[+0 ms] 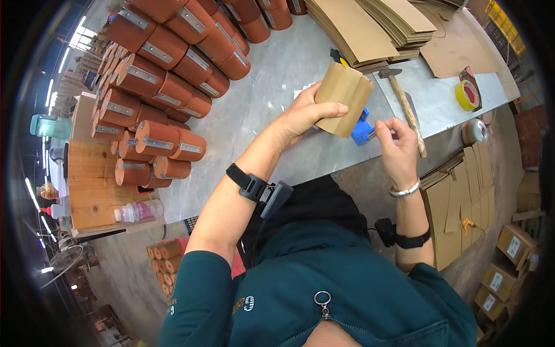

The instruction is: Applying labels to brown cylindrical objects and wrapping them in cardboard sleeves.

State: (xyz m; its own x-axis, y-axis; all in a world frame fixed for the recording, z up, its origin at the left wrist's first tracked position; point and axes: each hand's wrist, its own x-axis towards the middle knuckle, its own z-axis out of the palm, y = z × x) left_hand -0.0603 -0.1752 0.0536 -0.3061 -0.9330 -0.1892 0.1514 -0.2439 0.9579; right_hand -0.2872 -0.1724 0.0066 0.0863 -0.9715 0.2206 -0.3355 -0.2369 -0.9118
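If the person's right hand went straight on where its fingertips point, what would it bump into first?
Likely the blue object left of the right hand, though depth is unclear: the brown cardboard piece could come first.

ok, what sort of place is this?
Probably a small workshop or packing area: reddish-brown cylinders with metal strips are stacked on the grey worktop, beside piles of flat cardboard and a wooden-handled hammer.
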